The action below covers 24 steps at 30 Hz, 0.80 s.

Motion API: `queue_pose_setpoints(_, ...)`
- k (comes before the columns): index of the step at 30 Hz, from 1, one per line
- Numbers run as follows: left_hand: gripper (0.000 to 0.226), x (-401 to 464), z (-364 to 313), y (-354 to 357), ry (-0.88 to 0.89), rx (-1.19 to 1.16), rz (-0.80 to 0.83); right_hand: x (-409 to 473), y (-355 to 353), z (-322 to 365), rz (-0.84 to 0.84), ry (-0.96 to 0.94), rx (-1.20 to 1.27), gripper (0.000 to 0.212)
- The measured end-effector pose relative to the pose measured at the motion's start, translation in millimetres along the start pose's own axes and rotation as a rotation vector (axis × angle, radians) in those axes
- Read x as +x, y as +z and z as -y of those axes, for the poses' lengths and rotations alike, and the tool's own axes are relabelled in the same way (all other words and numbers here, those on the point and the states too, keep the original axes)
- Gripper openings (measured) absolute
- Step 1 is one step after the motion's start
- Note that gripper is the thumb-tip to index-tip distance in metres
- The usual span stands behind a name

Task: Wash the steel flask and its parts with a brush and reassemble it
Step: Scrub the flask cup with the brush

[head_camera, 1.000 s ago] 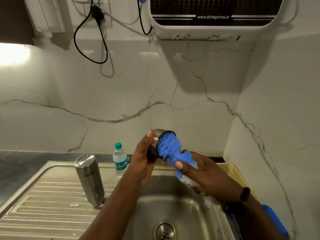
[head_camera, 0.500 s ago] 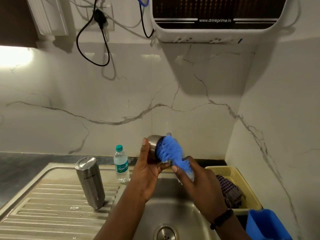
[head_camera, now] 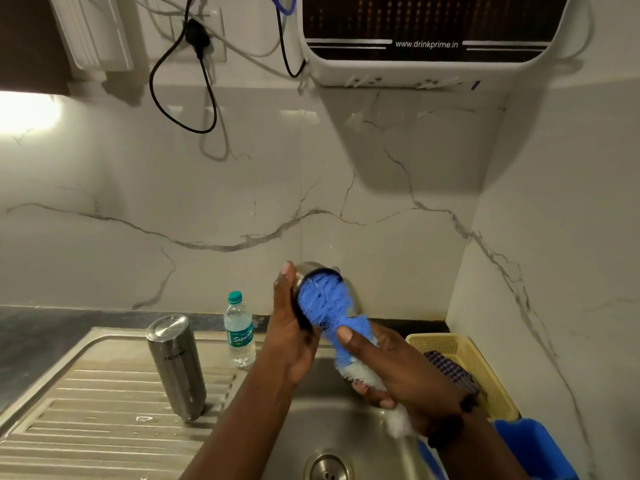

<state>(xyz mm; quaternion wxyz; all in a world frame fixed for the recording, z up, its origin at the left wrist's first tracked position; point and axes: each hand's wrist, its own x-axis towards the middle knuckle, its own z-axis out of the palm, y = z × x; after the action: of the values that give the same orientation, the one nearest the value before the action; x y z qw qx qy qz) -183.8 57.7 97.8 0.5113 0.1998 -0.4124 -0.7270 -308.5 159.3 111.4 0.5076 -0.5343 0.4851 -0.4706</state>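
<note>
1. Steel flask body stands upside down on the ribbed draining board at my far left, its lettering inverted, well apart from both my hands.
2. Next along, a small plastic water bottle with a green cap stands upright at the back of the board, just beside my left wrist.
3. My left hand is curled round the steel cap of the flask, thumb up along its rim, holding it over the sink with the open mouth turned towards my right.
4. Into that mouth goes the blue bristle head of the brush; the bristles fill the opening and spill out of it.
5. My right hand grips the brush lower down, thumb laid across the blue bristles, fingers wrapped under where they turn white; a dark band sits on that wrist.
6. Behind my right hand, a yellow basket sits against the wall with a checked cloth in it.
7. At the lower right corner, a blue plastic container shows, partly cut off by the edge.
</note>
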Motion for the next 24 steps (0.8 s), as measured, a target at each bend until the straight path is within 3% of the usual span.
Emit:
queue_pose_setpoints(3, 0.08, 6, 7, -6, 0.043, -0.156, 0.031, -3, 2, -7, -0.062, -0.027, 0.075, 0.039)
queue_pose_setpoints(5, 0.079, 10, 11, -17, 0.083, -0.164, -0.016, -8, -1, -9, -0.217, -0.02, 0.017, 0.04)
queue_pose_setpoints(7, 0.067, 12, 14, -30, 0.129, 0.004, -0.099, -11, -4, -7, -0.383, -0.042, -0.011, 0.041)
queue_pose_setpoints(9, 0.055, 13, 17, -37, 0.226, 0.421, -0.152, -13, -1, -5, -0.502, -0.139, -0.091, 0.035)
queue_pose_setpoints(12, 0.065, 14, 29, -41, 0.413, 0.856, -0.133, -9, 6, -4, -0.554, -0.27, -0.359, 0.024)
queue_pose_setpoints(17, 0.062, 7, 45, -35, 0.621, 0.966, -0.067, 7, 0, -27, -0.535, -0.13, -0.776, 0.038)
queue_pose_setpoints(21, 0.06, 4, 52, -43, 0.657, 1.037, -0.12, 14, -22, -37, -0.709, 0.007, -0.809, 0.057)
queue_pose_setpoints(24, 0.062, 2, 47, -40, 0.642, 1.002, -0.124, 8, -18, -40, -0.666, -0.105, -0.798, 0.052)
